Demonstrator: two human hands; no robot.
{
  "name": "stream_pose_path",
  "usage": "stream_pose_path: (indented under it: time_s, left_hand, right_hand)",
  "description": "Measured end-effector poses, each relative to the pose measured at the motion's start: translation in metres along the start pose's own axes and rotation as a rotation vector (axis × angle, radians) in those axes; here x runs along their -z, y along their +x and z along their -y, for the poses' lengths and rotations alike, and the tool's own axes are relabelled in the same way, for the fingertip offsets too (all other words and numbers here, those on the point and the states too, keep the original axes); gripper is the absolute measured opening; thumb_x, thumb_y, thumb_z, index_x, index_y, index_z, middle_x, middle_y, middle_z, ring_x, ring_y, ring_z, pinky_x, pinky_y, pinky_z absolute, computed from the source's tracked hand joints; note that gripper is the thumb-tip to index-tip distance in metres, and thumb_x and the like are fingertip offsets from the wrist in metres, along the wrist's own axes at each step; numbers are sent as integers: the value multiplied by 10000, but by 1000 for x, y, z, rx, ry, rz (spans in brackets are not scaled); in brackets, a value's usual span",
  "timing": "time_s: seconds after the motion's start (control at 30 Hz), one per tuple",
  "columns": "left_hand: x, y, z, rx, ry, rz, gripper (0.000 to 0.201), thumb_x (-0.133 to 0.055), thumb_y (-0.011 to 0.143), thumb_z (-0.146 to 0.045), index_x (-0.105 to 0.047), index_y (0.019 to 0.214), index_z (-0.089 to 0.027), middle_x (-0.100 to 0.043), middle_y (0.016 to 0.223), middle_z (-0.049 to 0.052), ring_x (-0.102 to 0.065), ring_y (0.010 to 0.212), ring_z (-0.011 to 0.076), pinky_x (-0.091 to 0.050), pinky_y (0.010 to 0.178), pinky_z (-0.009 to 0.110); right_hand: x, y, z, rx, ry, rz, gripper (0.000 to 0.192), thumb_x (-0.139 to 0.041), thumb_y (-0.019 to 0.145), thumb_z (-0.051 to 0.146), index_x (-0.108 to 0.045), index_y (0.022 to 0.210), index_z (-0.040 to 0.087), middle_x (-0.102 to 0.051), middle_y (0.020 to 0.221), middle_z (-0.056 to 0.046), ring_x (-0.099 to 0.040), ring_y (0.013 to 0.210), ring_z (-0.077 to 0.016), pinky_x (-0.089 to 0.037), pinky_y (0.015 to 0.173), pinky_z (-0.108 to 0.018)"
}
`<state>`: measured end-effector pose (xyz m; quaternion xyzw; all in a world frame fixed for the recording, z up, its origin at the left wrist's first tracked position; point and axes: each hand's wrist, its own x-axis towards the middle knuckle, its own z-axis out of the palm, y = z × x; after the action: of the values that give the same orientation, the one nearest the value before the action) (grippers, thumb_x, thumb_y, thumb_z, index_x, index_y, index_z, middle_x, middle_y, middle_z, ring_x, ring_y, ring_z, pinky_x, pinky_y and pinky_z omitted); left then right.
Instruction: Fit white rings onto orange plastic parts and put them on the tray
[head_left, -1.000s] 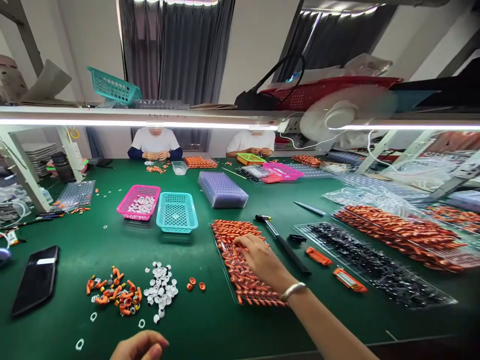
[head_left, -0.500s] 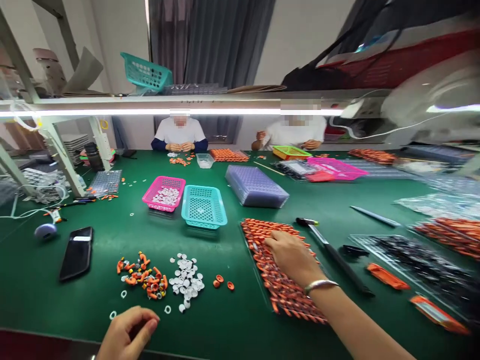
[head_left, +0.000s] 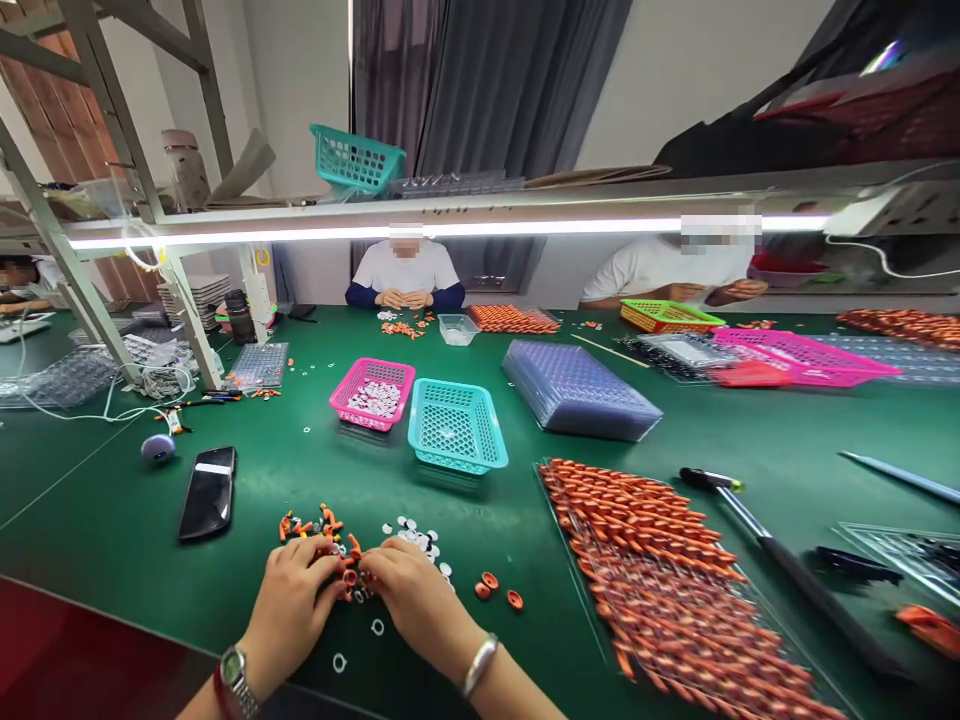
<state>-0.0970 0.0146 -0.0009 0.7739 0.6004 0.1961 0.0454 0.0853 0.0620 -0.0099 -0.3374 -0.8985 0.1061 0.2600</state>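
Observation:
My left hand, with a watch on its wrist, is over the near side of a pile of small orange curved parts. Its thumb and fingers are bent together, close to an orange piece. Opposite it, my right hand, wearing a silver bangle, has its fingertips pinched at the same pile. Whatever either hand grips is too small and too covered to name. Behind the right hand lie white round discs, partly hidden by it. White rings lie near the wrists, and orange caps sit to the right.
A clear tray of orange parts and a hammer lie at right. Beyond are a pink basket of white pieces, a turquoise basket and stacked clear trays. A phone lies left. Two people sit opposite.
My right hand has moved left from the tray of orange parts to the small pile. My left hand has come forward to meet it. The view has swung left.

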Motion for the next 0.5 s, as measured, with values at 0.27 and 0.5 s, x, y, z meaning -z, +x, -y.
stream_pose_path:
  time_s: [0.27,0.5]
  left_hand:
    - [-14,-7,14,-33,9,-26,337,-668,855,-194,-699,1144,-364,-570,1405,76,-498,1291,370,-370,1023,662]
    - [-2,-10,-36,101,-601,-121,190,-572,932,-340,-703,955,-204,-710,967,81,-658,929,254,-525,840,386]
  right_hand:
    - [5,-3,-3,32,38,-149,241,-666,761,-54,-666,804,182,-726,726,-23,-645,707,-211,-536,660,-303]
    - [27,-46,4,-43,136,-340,221,-579,877,57,-522,1022,214,-676,915,-62,-656,910,-263,-515,907,-490]
